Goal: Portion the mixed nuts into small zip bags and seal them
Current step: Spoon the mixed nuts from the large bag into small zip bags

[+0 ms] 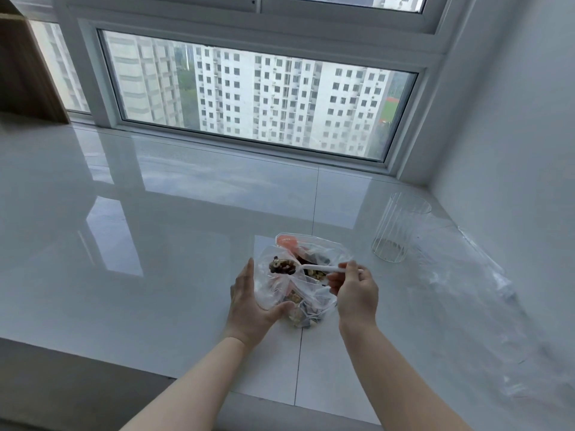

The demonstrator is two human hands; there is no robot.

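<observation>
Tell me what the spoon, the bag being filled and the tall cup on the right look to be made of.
Spoon: white and opaque with a slim handle, probably plastic. Bag: thin clear plastic film, glossy and crinkled, its nuts showing through. Cup: transparent, with vertical ribs and a thick-looking base; glass or hard clear plastic, the picture cannot settle which.

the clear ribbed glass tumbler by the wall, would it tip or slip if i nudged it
The clear ribbed glass tumbler looks empty, so probably light. It is tall and narrow, and the glossy white tile counter looks slick, so it may slide or tip. Likely fragile.
</observation>
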